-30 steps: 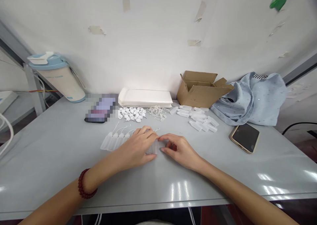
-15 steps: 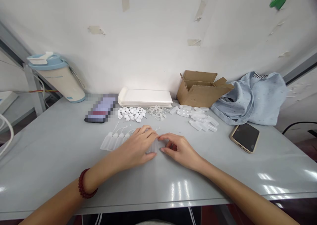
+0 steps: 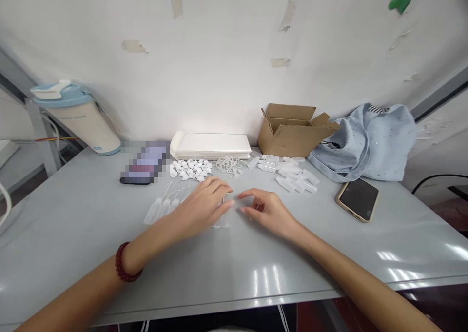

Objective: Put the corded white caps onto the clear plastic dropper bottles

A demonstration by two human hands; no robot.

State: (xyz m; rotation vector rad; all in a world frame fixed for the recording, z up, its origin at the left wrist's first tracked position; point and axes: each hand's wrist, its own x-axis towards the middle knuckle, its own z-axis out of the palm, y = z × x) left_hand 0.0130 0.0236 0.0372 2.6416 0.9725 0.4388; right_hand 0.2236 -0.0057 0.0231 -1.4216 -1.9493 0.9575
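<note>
Several small translucent plastic bottles (image 3: pixel 153 211) with thin white cords at their necks lie side by side in a row on the grey table. My left hand (image 3: pixel 204 203) is over the right part of this row and hides some of it, fingers stretched and thumb apart. Below its thumb the ends of more bottles (image 3: pixel 221 221) show; I cannot tell whether the hand touches them. Just right of the row, my right hand (image 3: pixel 270 211) has its thumb and index finger apart, with nothing between them.
Behind the hands lie white caps (image 3: pixel 190 168), tangled cords (image 3: pixel 228 165) and loose bottles (image 3: pixel 296 176). Farther back are a stack of white envelopes (image 3: pixel 212 146) and an open cardboard box (image 3: pixel 292 139). Phones (image 3: pixel 358 199), a tumbler (image 3: pixel 86 122) and a blue cloth bag (image 3: pixel 383 144) stand around.
My left hand has shifted slightly up, its thumb moving nearer its fingers. My right hand has drawn slightly right, its thumb and index tips now farther from the bottles. The view has turned slightly.
</note>
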